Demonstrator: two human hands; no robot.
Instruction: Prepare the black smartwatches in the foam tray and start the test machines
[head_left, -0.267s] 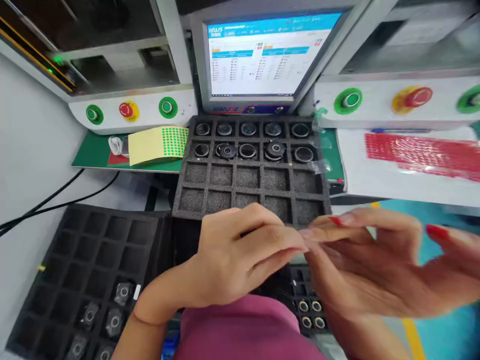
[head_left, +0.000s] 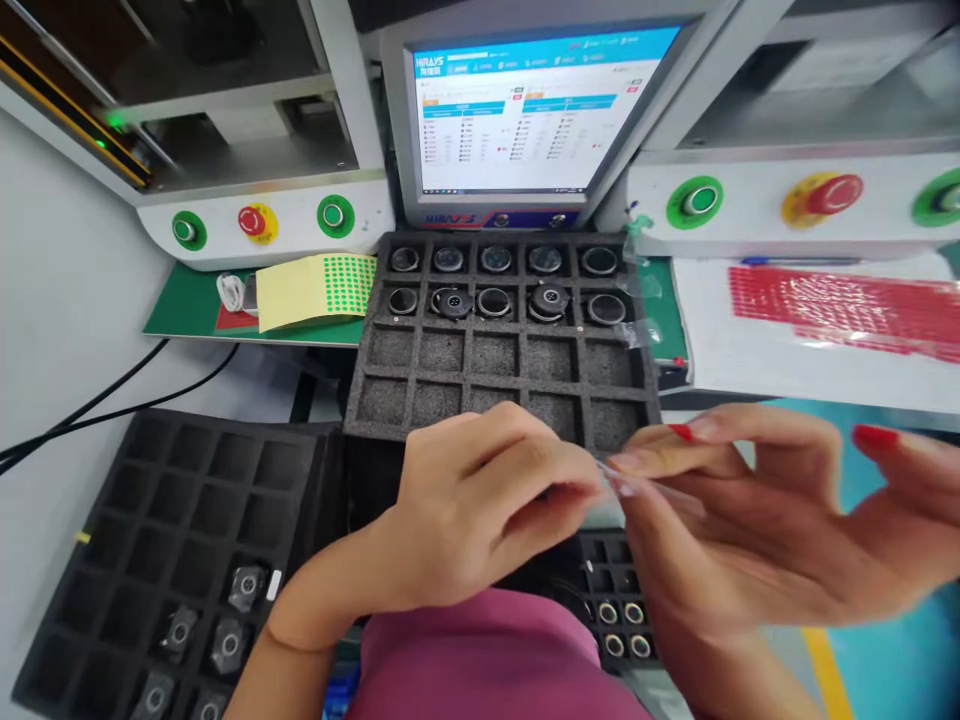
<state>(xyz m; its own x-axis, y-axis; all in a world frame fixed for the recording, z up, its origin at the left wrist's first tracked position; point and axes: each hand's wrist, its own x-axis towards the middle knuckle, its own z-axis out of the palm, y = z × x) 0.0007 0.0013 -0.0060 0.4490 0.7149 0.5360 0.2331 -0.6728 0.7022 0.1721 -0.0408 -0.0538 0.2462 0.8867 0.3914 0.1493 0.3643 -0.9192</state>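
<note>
In the middle of the head view, my left hand [head_left: 487, 510] is closed in a pinch, its back turned to the camera. My right hand [head_left: 772, 530] pinches with thumb and one finger while its other fingers are spread. Between the fingertips of both hands stretches a small piece of clear plastic film [head_left: 616, 478]. Its exact shape is mostly hidden by the fingers. Just beyond the hands lies a black foam tray [head_left: 491, 378], holding round watch bodies [head_left: 553, 296] in its two far rows.
At the left, another foam tray [head_left: 225, 430] holds several wrapped watch parts [head_left: 229, 640]. Below the hands sits a small tray with rings [head_left: 634, 613]. A screen [head_left: 547, 120] stands behind, between machines with buttons [head_left: 336, 214]. Red strips [head_left: 840, 308] and a green-dot sticker sheet [head_left: 300, 290] flank the tray.
The fingertips have drawn slightly apart, and the clear film between them now shows. My right hand has turned a little; the trays look the same.
</note>
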